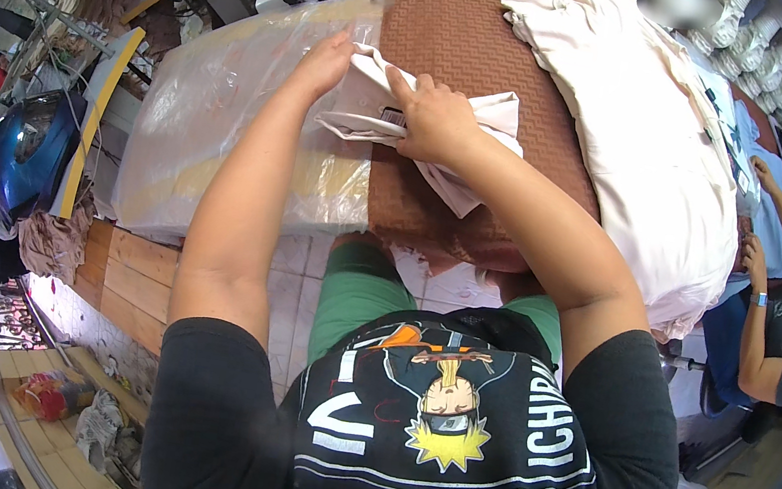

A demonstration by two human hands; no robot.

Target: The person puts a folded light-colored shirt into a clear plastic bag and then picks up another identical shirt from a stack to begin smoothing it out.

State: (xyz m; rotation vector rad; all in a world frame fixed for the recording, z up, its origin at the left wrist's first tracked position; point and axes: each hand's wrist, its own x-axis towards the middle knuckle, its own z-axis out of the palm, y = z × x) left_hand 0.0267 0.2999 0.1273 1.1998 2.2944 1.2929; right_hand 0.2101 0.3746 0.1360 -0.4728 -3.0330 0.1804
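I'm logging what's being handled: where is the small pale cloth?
Upper centre of the head view: the small pale cloth is in the left hand, with the right hand on it, over where plastic sheet meets brown cover.

Cloth (496, 117) over mat (459, 27), plastic (229, 109) left; fabric (641, 161) right

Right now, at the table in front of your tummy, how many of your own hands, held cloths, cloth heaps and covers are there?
Bare hands, left hand and right hand: 2
Held pale pinkish folded cloth: 1
Heap of draped cream-white fabric: 1
Covers, brown textured cloth cover and clear wrinkled plastic sheet: 2
Total: 6
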